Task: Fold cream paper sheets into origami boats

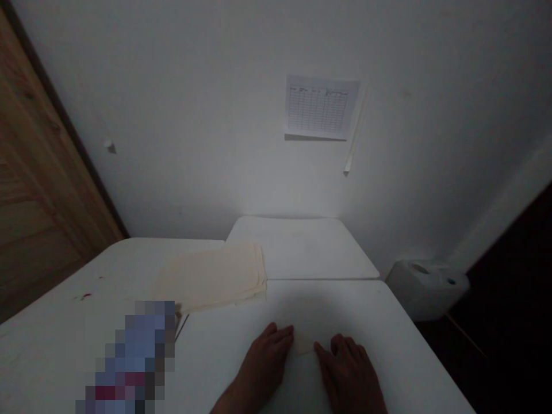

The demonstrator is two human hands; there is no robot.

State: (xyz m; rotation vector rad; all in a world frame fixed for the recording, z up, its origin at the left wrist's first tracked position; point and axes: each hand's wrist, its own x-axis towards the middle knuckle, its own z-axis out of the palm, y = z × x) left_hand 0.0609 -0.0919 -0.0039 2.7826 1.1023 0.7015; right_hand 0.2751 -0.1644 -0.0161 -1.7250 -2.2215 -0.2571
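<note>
A small, thin, cream-coloured piece of sheet [304, 344] lies on the white table [297, 305], between my two hands. My left hand [268, 355] rests at its left side, fingers held together with their tips against its edge. From the right, my right hand [354, 368] touches the piece's corner with a fingertip, its other fingers curled. Parts of the piece under the fingertips are hidden. Farther off to the left lies a stack of larger thin cream sheets [211, 276], uneven at the edges; I cannot tell their material.
A blurred-out patch [133, 356] covers something at the lower left. On the wall hangs a printed sheet with a table [322, 108]. A pale plastic container [426, 287] stands beyond the table's right edge. At far left is a wooden door [38, 155]. Red specks mark the left tabletop.
</note>
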